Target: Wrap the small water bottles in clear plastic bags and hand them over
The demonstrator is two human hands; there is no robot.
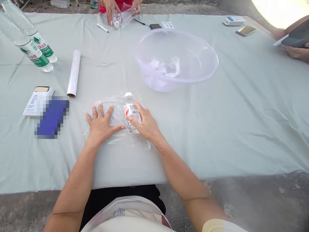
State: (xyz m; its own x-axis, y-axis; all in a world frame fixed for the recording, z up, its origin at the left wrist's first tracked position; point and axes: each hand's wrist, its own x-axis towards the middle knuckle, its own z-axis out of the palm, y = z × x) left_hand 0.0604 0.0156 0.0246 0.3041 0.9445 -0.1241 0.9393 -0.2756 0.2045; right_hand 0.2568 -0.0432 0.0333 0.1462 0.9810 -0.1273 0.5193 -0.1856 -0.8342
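Note:
A small clear bottle (130, 111) with a white cap and a red-and-white label lies on a sheet of clear plastic wrap (116, 106) spread on the pale green tablecloth (217, 129). My right hand (145, 124) rests on the bottle, fingers curled over its side. Just left of the bottle, my left hand (102, 124) lies flat on the wrap with its fingers spread apart.
A big clear bowl (205, 54) holding crumpled wrap stands beyond. A wrap roll (73, 73), two large green-labelled bottles (40, 54), a box (36, 100) and a blurred blue patch (51, 117) are at left. Across the table another person's hands (111, 9) wrap a bottle. Phones lie far right.

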